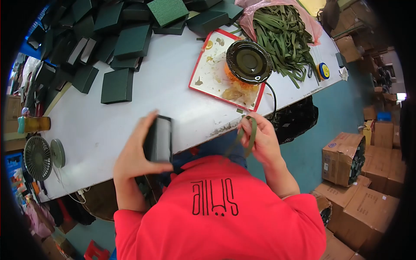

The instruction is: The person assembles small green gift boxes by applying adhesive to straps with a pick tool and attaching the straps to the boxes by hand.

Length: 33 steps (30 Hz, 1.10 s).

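Note:
My left hand (135, 149) is wrapped around a dark green box (162, 138), whose grey side faces up over the table's front edge. Pinched in the fingers of my right hand (262, 136) is a green ribbon (252, 141), its loop hanging down toward my lap. Just beyond that hand lies a red-edged white board (208, 69) smeared with brownish residue. On the board stands a round pot of dark, shiny liquid (249, 61) with amber drips down its side. A heap of similar green ribbons (284, 41) spills from a pink plastic bag (313, 21).
Many dark green boxes (117, 86) are piled at the back left of the white table (108, 125). A small fan (39, 158) and a jar of amber liquid (37, 125) stand at the left edge. A blue-yellow round item (323, 70) sits right; cardboard cartons (370, 216) fill the floor.

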Motion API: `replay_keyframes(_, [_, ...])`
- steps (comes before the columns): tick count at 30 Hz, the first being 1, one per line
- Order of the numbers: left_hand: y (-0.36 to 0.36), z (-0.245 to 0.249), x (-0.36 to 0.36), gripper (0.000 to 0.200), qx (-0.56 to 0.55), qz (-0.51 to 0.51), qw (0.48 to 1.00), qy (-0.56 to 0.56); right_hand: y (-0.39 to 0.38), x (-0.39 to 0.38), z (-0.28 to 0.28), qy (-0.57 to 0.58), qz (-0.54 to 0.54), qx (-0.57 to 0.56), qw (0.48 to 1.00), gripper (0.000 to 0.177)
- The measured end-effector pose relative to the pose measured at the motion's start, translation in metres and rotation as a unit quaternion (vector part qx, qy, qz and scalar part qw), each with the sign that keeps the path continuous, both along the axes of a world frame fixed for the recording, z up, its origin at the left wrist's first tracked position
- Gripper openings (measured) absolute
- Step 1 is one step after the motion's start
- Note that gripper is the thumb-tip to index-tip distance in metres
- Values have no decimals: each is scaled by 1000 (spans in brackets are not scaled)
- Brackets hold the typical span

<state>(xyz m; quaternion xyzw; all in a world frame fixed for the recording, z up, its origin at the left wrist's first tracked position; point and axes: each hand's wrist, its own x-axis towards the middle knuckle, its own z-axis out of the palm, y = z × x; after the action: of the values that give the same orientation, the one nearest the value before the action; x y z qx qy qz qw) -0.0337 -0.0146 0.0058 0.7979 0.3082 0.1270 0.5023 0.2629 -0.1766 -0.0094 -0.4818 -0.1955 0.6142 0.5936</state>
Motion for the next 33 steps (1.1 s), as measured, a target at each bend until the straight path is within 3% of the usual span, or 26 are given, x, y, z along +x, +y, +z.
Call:
replay_keyframes(1, [1,-3,0,124,-71,-90,991,-64,4,-3,0,24,30,-3,999,18])
replay_keyframes(2, [1,-2,8,125,-47,-166,979,-107,10,-14,4,21,13,-44,999,21])
replay_keyframes(3, [0,1,23,126,-22,-240,959,-149,15,-18,10,7,61,-62,996,22])
replay_keyframes(6, [-3,-2,45,126,-92,-332,927,-149,22,-21,14,-39,179,-95,979,26])
replay_keyframes(10, [-8,-18,58,129,-167,-362,895,-201,21,-27,3,-178,216,-33,960,18])
replay_keyframes(13, [-9,-22,62,128,-174,-353,900,-189,17,-26,-1,-209,207,-28,955,15])
replay_keyframes(16, [-9,-31,57,128,-165,-327,907,-206,13,-14,-6,-157,250,-82,952,12])
replay_keyframes(19, [-8,-27,60,130,-195,-323,905,-196,13,-16,12,-107,133,-23,985,11])
replay_keyframes(20, [-10,-27,62,129,-200,-327,904,-191,11,-15,-2,-116,79,59,988,23])
replay_keyframes(24, [-14,-32,64,126,-210,-348,901,-155,15,-16,8,-320,74,122,937,36])
replay_keyframes(27, [-15,-31,60,126,-199,-352,906,-125,19,-18,4,-332,124,171,919,30])
replay_keyframes(28, [-16,-30,59,126,-194,-351,909,-116,21,-16,2,-373,139,219,891,29])
replay_keyframes(31, [-14,-40,60,127,-197,-354,897,-180,22,-15,10,-309,121,186,925,33])
replay_keyframes(33, [-16,-42,59,133,-235,-346,891,-180,19,-12,17,-323,140,166,921,33])
